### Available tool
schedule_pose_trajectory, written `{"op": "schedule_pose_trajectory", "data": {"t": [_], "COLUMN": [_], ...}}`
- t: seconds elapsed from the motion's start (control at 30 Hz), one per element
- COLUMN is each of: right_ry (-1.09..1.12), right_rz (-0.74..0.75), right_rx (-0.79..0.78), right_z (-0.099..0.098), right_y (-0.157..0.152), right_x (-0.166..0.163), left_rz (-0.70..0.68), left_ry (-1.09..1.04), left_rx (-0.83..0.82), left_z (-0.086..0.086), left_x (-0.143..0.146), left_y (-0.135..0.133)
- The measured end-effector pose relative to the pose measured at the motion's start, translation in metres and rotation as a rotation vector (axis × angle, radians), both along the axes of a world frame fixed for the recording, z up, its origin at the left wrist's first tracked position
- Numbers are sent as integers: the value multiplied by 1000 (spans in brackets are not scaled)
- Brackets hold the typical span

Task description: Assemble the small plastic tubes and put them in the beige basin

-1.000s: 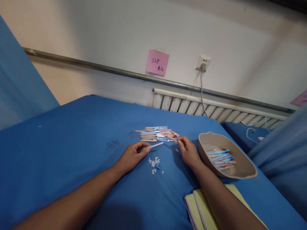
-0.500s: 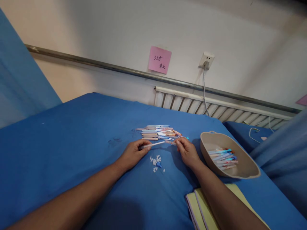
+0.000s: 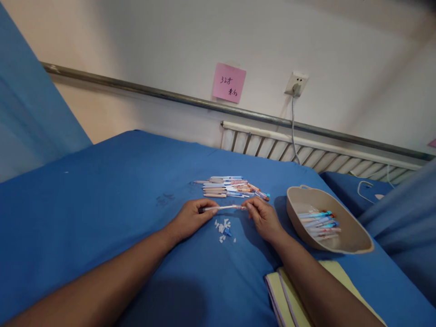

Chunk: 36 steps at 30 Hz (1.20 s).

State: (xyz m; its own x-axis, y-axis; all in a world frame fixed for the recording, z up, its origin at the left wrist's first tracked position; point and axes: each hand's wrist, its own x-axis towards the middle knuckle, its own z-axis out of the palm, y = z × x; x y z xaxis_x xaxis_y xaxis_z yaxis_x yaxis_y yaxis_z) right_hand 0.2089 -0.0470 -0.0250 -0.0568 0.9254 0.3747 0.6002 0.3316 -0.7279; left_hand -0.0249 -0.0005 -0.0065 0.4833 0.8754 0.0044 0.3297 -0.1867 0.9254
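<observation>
Stick [image 3: 226, 207] lies crosswise, one end pinched in the left hand [image 3: 191, 219], the other meeting a tube [image 3: 239, 207] the right hand [image 3: 265, 219] pinches.

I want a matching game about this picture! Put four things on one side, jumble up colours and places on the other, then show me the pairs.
Things:
1. note
2. basin
3. folded cloth
4. thin white stick

Colours and places:
A. pointing from the left hand toward the right hand
B. yellow-green
C. beige, with pens inside
D. pink, on the wall

Pairs: 1-D, 2-C, 3-B, 4-A
</observation>
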Motion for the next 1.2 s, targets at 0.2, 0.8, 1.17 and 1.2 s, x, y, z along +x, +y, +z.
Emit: {"op": "schedule_pose_trajectory", "data": {"t": [0.2, 0.8, 1.17, 1.2], "right_ry": [-18, -219, -256, -268], "right_rz": [74, 200, 99, 101], "right_rx": [-8, 39, 17, 17], "right_z": [0, 8, 5, 4], "right_y": [-3, -18, -16, -16], "right_x": [-5, -21, -21, -20], "left_rz": [-66, -108, 20, 28], "left_ry": [35, -22, -145, -154], "left_rx": [23, -93, -203, -207], "left_z": [2, 4, 2, 1], "left_x": [1, 3, 6, 6], "left_y": [-4, -14, -10, -10]}}
